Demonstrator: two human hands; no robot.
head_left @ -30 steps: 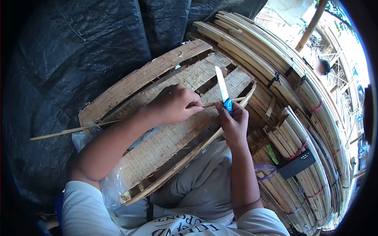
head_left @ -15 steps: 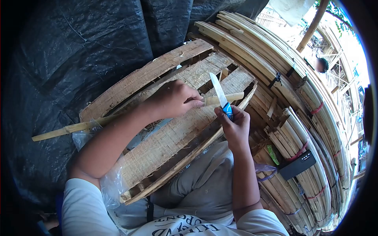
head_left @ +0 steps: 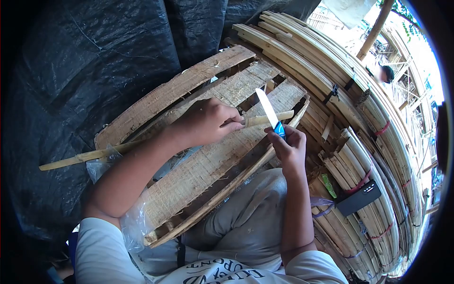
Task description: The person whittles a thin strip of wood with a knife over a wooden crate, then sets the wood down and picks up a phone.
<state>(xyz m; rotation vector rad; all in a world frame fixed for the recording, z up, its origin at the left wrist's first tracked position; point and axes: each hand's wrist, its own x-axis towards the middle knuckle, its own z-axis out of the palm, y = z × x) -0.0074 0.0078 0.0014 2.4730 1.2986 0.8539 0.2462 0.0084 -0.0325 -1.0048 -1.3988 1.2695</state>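
Two hands meet over a slatted wooden board (head_left: 198,165) that lies across the person's lap. The left hand (head_left: 208,122) is curled shut around a bamboo stick (head_left: 265,119), fingers wrapped over the top, knuckles toward the camera. That stick runs under the left forearm and out past the elbow, its far end (head_left: 71,160) showing over the black tarpaulin (head_left: 80,71) to the left. The right hand (head_left: 291,144) is closed tight on the blue handle of a knife (head_left: 270,112), whose pale blade points up and away from the body and crosses the free end of the stick just right of the left fingertips; blade and stick appear to touch there.

Under the left forearm, a clear plastic bag (head_left: 135,220) hangs off the near edge of the board. Right of the right hand, stacked bundles of split bamboo strips (head_left: 373,156) curve away, tied with red bands. A dark phone (head_left: 358,199) rests on those bundles beside the right forearm, with a small green object (head_left: 327,184) just beside it. Far beyond the bundles, another person's head (head_left: 385,73) is visible.
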